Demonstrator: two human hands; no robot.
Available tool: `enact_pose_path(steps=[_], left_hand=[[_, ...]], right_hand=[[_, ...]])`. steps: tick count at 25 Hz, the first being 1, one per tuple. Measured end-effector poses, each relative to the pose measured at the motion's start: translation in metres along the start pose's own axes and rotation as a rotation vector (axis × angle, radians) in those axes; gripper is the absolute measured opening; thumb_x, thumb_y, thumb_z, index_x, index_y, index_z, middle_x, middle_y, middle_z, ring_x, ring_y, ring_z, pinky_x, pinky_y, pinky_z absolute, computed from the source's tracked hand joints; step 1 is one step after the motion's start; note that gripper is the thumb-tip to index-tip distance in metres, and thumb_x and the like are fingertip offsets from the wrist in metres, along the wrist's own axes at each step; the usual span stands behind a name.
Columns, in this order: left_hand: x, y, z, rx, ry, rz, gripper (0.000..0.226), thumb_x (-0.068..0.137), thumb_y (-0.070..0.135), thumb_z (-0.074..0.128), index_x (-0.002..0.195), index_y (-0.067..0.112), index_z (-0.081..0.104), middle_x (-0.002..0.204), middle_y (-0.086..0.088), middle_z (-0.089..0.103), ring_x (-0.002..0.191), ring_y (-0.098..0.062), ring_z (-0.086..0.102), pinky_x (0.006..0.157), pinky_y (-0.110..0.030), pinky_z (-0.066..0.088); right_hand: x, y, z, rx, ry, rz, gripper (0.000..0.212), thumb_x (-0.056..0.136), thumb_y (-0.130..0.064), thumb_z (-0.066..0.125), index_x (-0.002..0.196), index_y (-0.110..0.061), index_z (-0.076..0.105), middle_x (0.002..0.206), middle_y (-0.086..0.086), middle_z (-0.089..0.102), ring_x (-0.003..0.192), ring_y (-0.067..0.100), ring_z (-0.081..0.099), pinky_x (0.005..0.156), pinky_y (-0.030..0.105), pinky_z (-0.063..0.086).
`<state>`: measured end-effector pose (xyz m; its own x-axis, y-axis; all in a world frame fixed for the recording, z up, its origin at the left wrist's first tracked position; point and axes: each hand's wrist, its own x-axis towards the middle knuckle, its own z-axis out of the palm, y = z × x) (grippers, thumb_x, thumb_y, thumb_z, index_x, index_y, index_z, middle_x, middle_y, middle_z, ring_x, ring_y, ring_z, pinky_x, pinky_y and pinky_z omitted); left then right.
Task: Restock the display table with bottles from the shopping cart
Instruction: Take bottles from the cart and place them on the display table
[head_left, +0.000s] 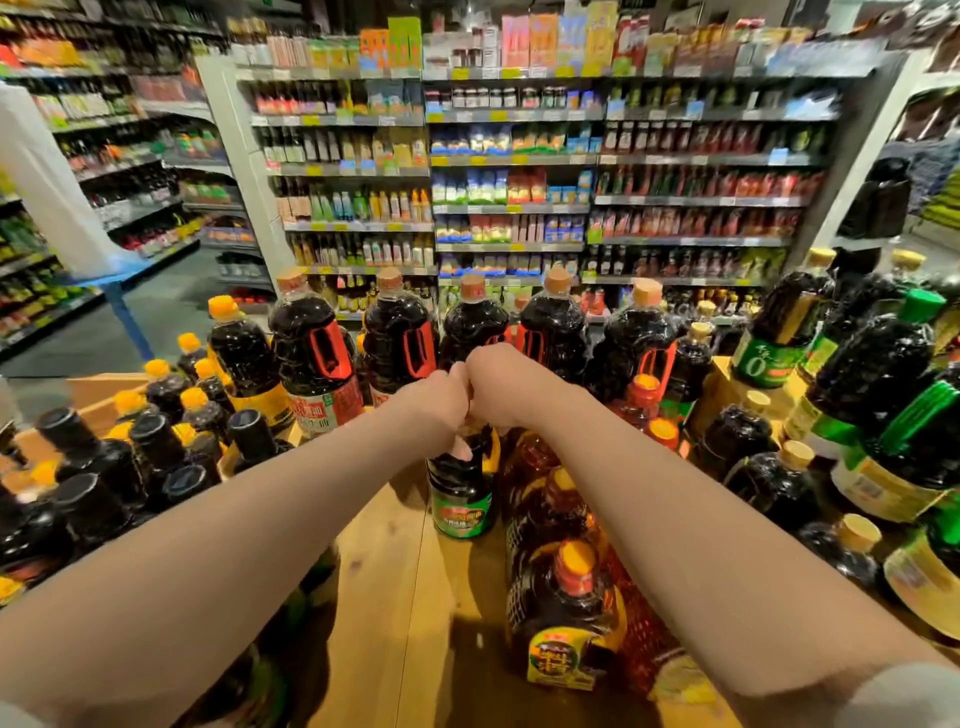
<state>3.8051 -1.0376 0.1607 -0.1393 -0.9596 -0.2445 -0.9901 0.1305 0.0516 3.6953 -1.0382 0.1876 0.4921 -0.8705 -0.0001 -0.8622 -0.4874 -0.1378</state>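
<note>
Both hands grip one dark bottle at frame centre.

The green-labelled bottle (461, 493) stands on the wooden display table (384, 582), its top under the left hand (435, 402) and right hand (501, 387), fingers curled round it, knuckles touching. Amber bottles (558, 525) crowd its right; red-handled jugs (322, 348) line up behind; black-capped bottles (93, 467) fill the left.

A dark bottle with a green label (462, 493) stands mid-frame on the wooden display table (384, 571). Both hands sit on its top. Big dark bottles with red handles (317, 353) stand behind it. Amber bottles (566, 597) stand at its right.
</note>
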Motion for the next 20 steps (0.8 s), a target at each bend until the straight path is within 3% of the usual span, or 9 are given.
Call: enact_pose_path(steps=[8,11,13,17,20], left_hand=[[0.037,-0.012,-0.012,0.009,-0.011,0.061,0.099,0.080,0.028,0.080,0.151,0.004,0.015,0.136,-0.015,0.047,0.122,-0.033,0.053,0.099,-0.040,0.046],[0.049,-0.017,-0.015,0.047,-0.018,0.091,0.104,0.078,0.031,0.081,0.152,0.005,0.013,0.140,-0.017,0.041,0.124,-0.034,0.050,0.102,-0.043,0.044],[0.057,-0.019,-0.017,0.097,-0.029,0.124,0.107,0.079,0.033,0.080,0.152,0.004,0.009,0.140,-0.019,0.039,0.123,-0.035,0.050,0.101,-0.043,0.045],[0.058,-0.023,-0.023,0.106,-0.041,0.175,0.107,0.078,0.033,0.081,0.152,0.004,0.010,0.139,-0.020,0.039,0.122,-0.035,0.051,0.101,-0.044,0.044],[0.049,-0.026,-0.025,0.158,-0.022,0.227,0.089,0.083,0.037,0.076,0.148,0.004,0.024,0.130,-0.017,0.048,0.105,-0.028,0.057,0.089,-0.040,0.051]], right_hand=[[0.036,0.006,0.011,-0.093,0.006,0.088,0.031,0.085,0.000,0.056,0.063,-0.014,0.039,0.059,-0.002,0.044,0.051,0.011,0.040,0.047,0.023,0.034],[0.047,0.004,0.003,-0.162,-0.085,0.078,0.017,0.083,-0.002,0.061,0.085,-0.010,0.046,0.063,-0.002,0.045,0.054,0.015,0.045,0.048,0.025,0.035],[0.052,0.005,0.000,-0.159,-0.147,0.086,0.017,0.085,-0.003,0.061,0.091,-0.012,0.048,0.067,-0.001,0.048,0.064,0.019,0.051,0.060,0.028,0.044],[0.056,0.006,0.011,-0.072,0.023,0.138,0.008,0.085,-0.003,0.056,0.084,-0.011,0.054,0.062,-0.001,0.048,0.067,0.022,0.053,0.060,0.031,0.043],[0.051,0.003,0.015,0.020,0.041,0.221,0.017,0.083,-0.002,0.058,0.098,-0.009,0.054,0.067,0.001,0.048,0.069,0.023,0.055,0.058,0.032,0.041]])
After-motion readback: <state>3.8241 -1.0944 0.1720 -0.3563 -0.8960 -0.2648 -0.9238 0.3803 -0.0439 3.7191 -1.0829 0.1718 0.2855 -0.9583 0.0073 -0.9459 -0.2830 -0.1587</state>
